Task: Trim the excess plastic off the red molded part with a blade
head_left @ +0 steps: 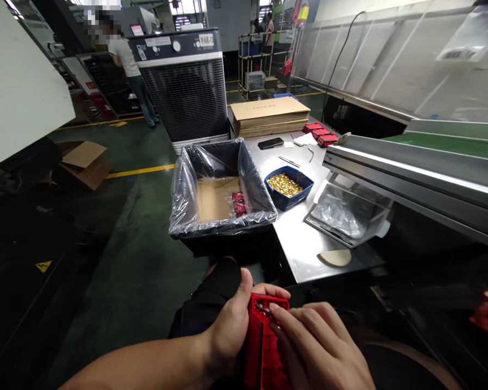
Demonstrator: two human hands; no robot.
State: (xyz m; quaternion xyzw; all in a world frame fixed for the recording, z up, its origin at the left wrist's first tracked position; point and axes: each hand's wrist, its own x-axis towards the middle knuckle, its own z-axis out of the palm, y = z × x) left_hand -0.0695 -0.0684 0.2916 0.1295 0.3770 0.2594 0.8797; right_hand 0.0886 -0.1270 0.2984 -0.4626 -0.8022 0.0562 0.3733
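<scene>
Low at the front of the worktop, just above the lap, sat the red housing, and all the action was right there! The left hand had it clasped, thumb along the near side, fingers curled round the far edge; the right hand came over the top, its fingers seemingly pinching a slim metallic piece against the upper corner. Fine work inside that corner looked to be the step in hand, and the next move called, by my judgement, for a firm left hold and a delicate touch from the right. Beyond, gold-coloured bits filled a blue tray, while wrapped red pieces lay inside a plastic-lined bin. But the view was tight: right-hand fingers covered much of the housing's interior, the frame cut off its lower end, the right thumb was hard to make out, and whether that slim piece was tool or insert, nobody could tell.
</scene>
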